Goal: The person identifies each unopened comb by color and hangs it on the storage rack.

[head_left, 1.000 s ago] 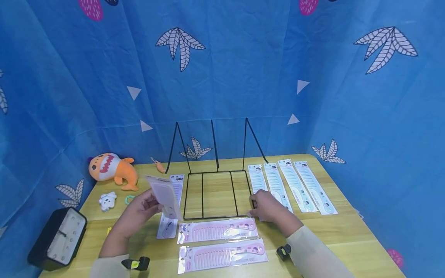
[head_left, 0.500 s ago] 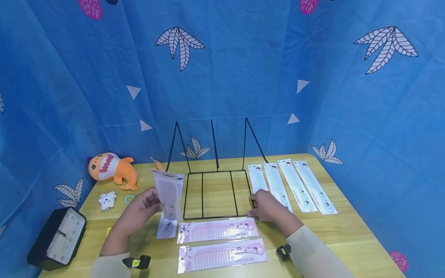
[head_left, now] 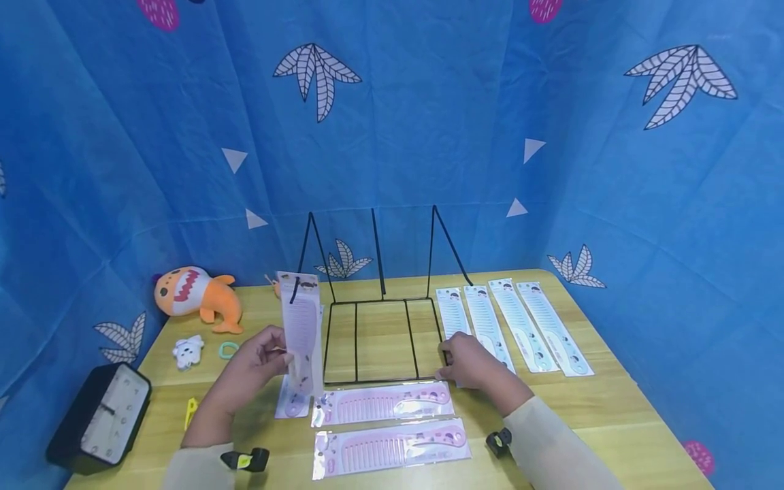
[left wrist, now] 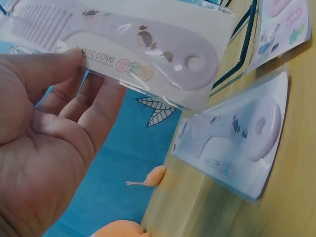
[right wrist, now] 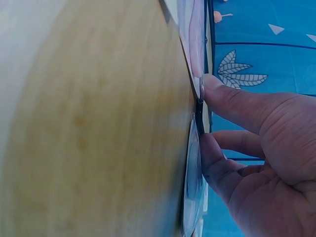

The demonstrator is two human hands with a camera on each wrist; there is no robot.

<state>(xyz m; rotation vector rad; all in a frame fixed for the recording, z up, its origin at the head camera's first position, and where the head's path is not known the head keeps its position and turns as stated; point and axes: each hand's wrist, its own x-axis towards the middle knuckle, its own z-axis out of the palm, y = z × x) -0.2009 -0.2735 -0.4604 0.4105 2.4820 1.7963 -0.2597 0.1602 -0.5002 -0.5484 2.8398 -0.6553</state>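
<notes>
My left hand pinches a packaged lilac comb by its side edge, holding it upright at the rack's left. The black tip of the left prong shows in front of the package's top end. In the left wrist view, thumb and fingers grip the clear wrapper of this comb. Behind and below it another packaged lilac comb lies on the table, partly covered. At the front right corner of the black wire rack, my right hand holds the frame between thumb and fingers.
Two packaged pink combs lie in front of the rack. Several packaged blue combs lie to its right. On the left are an orange shark plush, a small white toy, a green ring and a black clock.
My left hand has turned the packaged lilac comb to face forward and raised its top to the left prong, whose tip now shows in front of it. The right hand stays on the rack.
</notes>
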